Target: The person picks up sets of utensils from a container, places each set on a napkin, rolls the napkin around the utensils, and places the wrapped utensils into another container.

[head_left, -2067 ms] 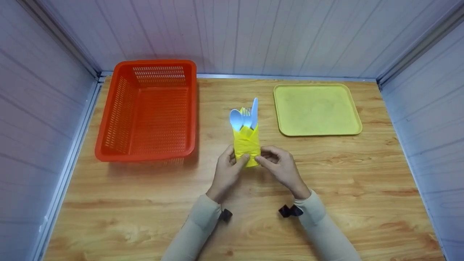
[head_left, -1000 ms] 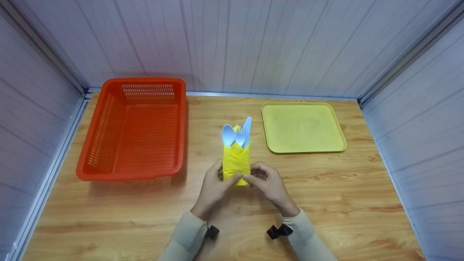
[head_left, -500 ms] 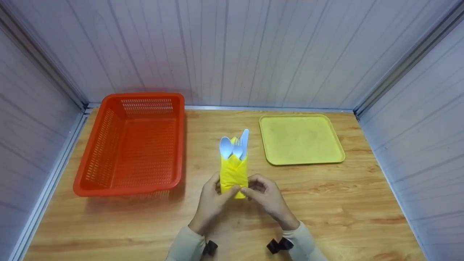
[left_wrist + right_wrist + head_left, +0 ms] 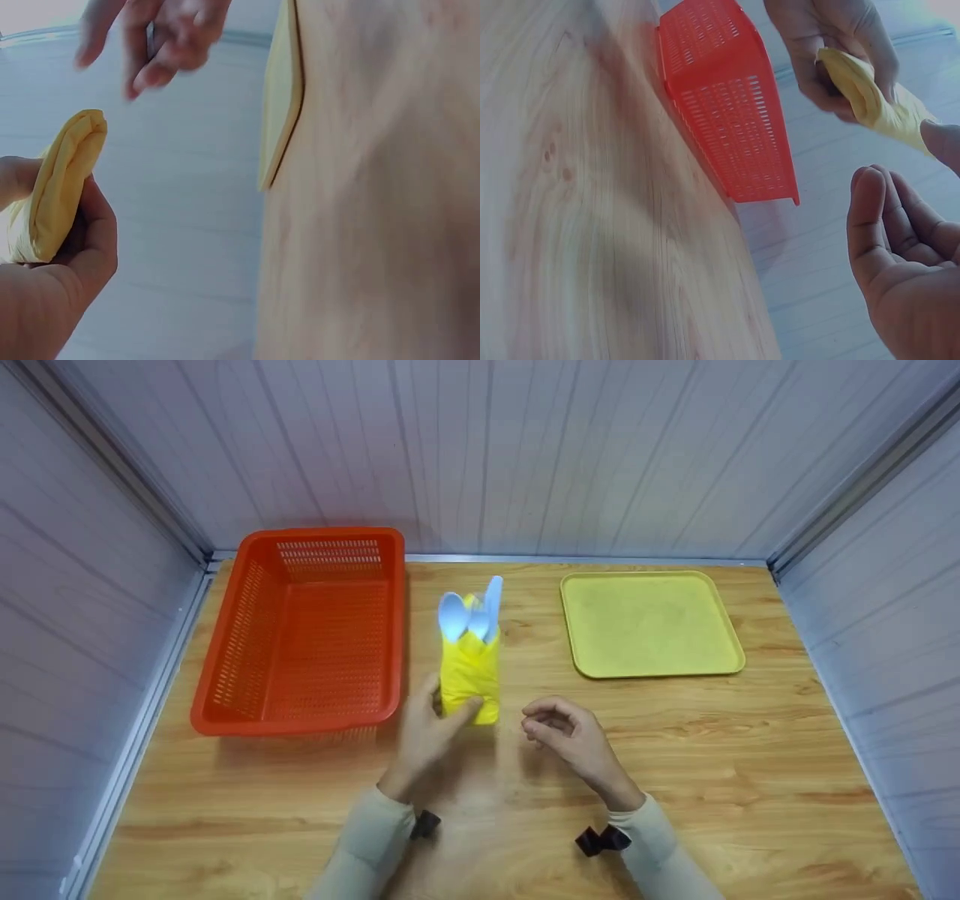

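My left hand (image 4: 429,733) grips the lower end of a folded yellow napkin (image 4: 470,671), thumb in front and fingers behind. Out of the napkin's top stick a pale plastic spoon (image 4: 453,616), a fork (image 4: 478,622) and a knife (image 4: 493,604). In the left wrist view the napkin's folded bottom end (image 4: 67,180) faces the camera, held up off the table. To the right of the bundle, apart from it, my right hand (image 4: 574,742) hovers with loosely bent fingers and nothing in them. The right wrist view shows its fingers (image 4: 870,217) near the napkin but not touching.
A red-orange perforated basket (image 4: 397,660) stands on the wooden table (image 4: 675,780) to the left. At the back right lies a flat yellow tray (image 4: 652,622). Pale panel walls (image 4: 480,457) close in the back and both sides.
My right hand has let go of the napkin and moved away to the right. The left hand now holds the bundle alone and has shifted it left toward the basket. The head view has also shifted.
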